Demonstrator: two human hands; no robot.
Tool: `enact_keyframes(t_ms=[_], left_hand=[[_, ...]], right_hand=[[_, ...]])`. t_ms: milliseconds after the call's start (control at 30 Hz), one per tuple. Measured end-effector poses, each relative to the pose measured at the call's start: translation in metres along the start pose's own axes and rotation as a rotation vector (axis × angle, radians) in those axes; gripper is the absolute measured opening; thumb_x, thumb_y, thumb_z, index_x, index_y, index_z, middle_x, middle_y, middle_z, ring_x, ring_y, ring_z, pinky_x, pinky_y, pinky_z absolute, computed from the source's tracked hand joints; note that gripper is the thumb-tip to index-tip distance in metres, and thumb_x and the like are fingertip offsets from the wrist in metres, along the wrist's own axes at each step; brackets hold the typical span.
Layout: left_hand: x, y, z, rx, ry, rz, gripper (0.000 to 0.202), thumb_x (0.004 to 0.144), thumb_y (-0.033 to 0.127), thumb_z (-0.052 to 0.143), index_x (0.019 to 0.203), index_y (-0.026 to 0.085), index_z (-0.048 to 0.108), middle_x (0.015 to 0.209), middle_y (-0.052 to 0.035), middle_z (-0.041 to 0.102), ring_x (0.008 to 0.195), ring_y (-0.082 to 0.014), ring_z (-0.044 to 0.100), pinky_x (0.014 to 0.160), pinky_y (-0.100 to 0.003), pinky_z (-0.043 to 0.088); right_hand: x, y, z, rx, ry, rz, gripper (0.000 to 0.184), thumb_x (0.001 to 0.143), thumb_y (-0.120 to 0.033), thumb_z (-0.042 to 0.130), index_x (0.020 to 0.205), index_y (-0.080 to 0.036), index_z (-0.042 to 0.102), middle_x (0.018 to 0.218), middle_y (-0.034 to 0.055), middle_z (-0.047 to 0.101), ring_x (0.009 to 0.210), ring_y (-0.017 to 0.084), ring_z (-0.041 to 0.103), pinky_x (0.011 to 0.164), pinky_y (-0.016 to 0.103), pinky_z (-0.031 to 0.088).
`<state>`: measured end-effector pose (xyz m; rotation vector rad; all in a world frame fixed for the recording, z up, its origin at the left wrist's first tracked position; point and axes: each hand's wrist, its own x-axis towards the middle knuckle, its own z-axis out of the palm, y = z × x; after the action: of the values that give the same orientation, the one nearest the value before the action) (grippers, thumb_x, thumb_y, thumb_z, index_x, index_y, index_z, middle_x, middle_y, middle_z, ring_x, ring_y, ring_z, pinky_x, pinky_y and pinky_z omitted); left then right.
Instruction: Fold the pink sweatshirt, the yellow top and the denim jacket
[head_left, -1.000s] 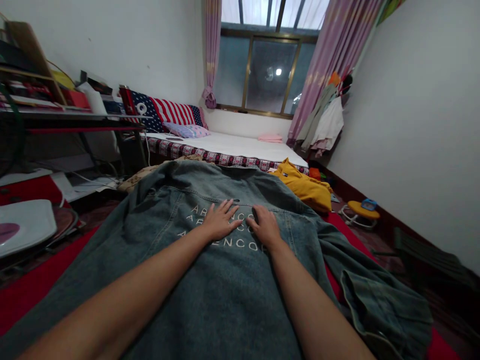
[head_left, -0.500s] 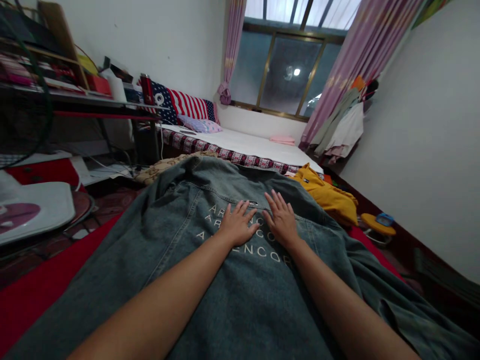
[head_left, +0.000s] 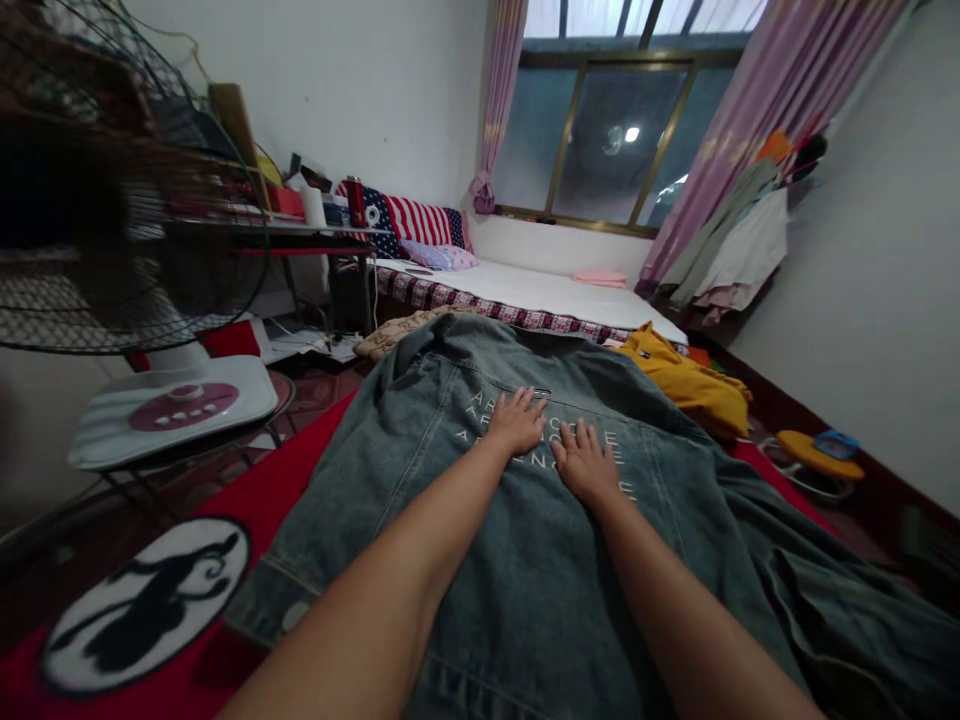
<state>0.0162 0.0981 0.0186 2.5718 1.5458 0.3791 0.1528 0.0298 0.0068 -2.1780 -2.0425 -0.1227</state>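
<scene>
A blue-green denim jacket [head_left: 517,570] lies spread out, back side up, with rows of pale lettering across its upper back. My left hand [head_left: 516,422] rests flat on the lettering just below a small metal tag at the seam, fingers apart. Beside it, my right hand [head_left: 587,462] also lies flat on the denim, slightly nearer to me, its fingers spread. Both palms press the cloth and neither grasps it. Parts of the letters are hidden under the hands.
Under the jacket is a red blanket [head_left: 300,440] with a black-and-white oval print. A fan [head_left: 112,200] stands close on the left. Yellow clothing [head_left: 686,385] lies at the far right, near a yellow stool [head_left: 817,455]. A white-topped bed [head_left: 517,285] is beyond.
My view has turned left, bringing in the fan and the blanket's oval print. The right hand has slid toward me over the lettering; the left stays near the tag.
</scene>
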Motion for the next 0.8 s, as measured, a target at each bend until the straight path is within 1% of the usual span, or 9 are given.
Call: enact_keyframes(t_ms=[133,267,400,500,567,633,667,733,800], left_hand=[[-0.016,0.004,-0.006,-0.024,-0.113,-0.023,0.066,0.097,0.048,0.022,0.152,0.013,0.023,0.161,-0.0129,0.008,0.148,-0.0284,0.005,0.119,-0.052,0.009],[-0.052,0.0,-0.026,-0.061,-0.251,0.058,0.068,0.094,0.044,0.038,0.15,0.006,0.027,0.158,-0.0171,0.015,0.147,-0.0273,0.013,0.119,-0.043,0.016],[-0.1,-0.023,-0.067,-0.138,-0.381,0.194,0.053,0.086,0.034,0.055,0.136,0.018,0.053,0.148,-0.0068,0.044,0.137,-0.0228,0.04,0.111,-0.032,0.034],[-0.134,-0.06,-0.103,-0.356,-0.384,0.236,0.036,0.086,0.029,0.052,0.118,0.021,0.067,0.118,-0.0034,0.07,0.111,-0.021,0.063,0.097,-0.032,0.048],[-0.153,-0.092,-0.122,-0.367,-0.101,0.053,0.035,0.087,0.029,0.047,0.111,0.016,0.068,0.105,-0.0069,0.073,0.101,-0.0214,0.067,0.089,-0.032,0.051],[-0.168,-0.127,-0.134,-0.16,0.262,-0.189,0.034,0.082,0.03,0.054,0.11,0.013,0.066,0.113,-0.0114,0.069,0.107,-0.0251,0.063,0.094,-0.035,0.048],[-0.175,-0.143,-0.136,-0.05,0.351,-0.301,0.044,0.077,0.034,0.061,0.116,0.013,0.062,0.121,-0.0142,0.065,0.114,-0.0292,0.06,0.096,-0.039,0.047],[-0.184,-0.167,-0.135,0.029,0.327,-0.483,0.071,0.068,0.043,0.073,0.128,0.012,0.053,0.131,-0.0194,0.057,0.121,-0.0358,0.055,0.097,-0.043,0.046],[-0.189,-0.177,-0.129,-0.033,0.186,-0.599,0.076,0.064,0.047,0.077,0.124,0.008,0.054,0.124,-0.022,0.061,0.114,-0.0375,0.059,0.089,-0.041,0.05]], right_hand=[[-0.033,0.007,-0.005,0.016,0.005,-0.037,0.054,0.099,-0.04,0.03,0.149,-0.022,0.035,0.157,0.0103,0.028,0.145,0.031,0.023,0.112,0.058,0.023],[-0.04,0.013,-0.008,0.099,0.053,-0.053,0.05,0.097,-0.041,0.037,0.143,-0.023,0.045,0.153,0.0087,0.036,0.142,0.031,0.03,0.111,0.058,0.026],[-0.037,0.019,-0.007,0.256,0.153,-0.075,0.041,0.092,-0.036,0.048,0.128,-0.021,0.061,0.144,0.0105,0.049,0.134,0.03,0.043,0.109,0.055,0.032],[-0.034,0.023,-0.005,0.436,0.241,-0.092,0.031,0.085,-0.028,0.052,0.108,-0.02,0.071,0.129,0.0096,0.063,0.122,0.025,0.056,0.106,0.045,0.04],[-0.033,0.025,-0.006,0.565,0.326,-0.091,0.029,0.083,-0.023,0.049,0.099,-0.019,0.073,0.116,0.0089,0.069,0.112,0.023,0.062,0.101,0.039,0.044],[-0.033,0.023,-0.01,0.652,0.432,-0.09,0.031,0.081,-0.02,0.045,0.095,-0.019,0.072,0.106,0.0087,0.072,0.103,0.022,0.065,0.096,0.038,0.047],[-0.034,0.02,-0.012,0.676,0.483,-0.099,0.032,0.081,-0.019,0.044,0.095,-0.019,0.072,0.103,0.0089,0.072,0.1,0.023,0.065,0.093,0.038,0.049],[-0.038,0.012,-0.019,0.699,0.56,-0.151,0.031,0.081,-0.018,0.043,0.094,-0.018,0.071,0.099,0.009,0.071,0.093,0.023,0.066,0.088,0.037,0.05],[-0.044,0.0,-0.026,0.705,0.59,-0.242,0.03,0.082,-0.016,0.043,0.096,-0.018,0.069,0.099,0.0085,0.07,0.086,0.021,0.067,0.082,0.034,0.052]])
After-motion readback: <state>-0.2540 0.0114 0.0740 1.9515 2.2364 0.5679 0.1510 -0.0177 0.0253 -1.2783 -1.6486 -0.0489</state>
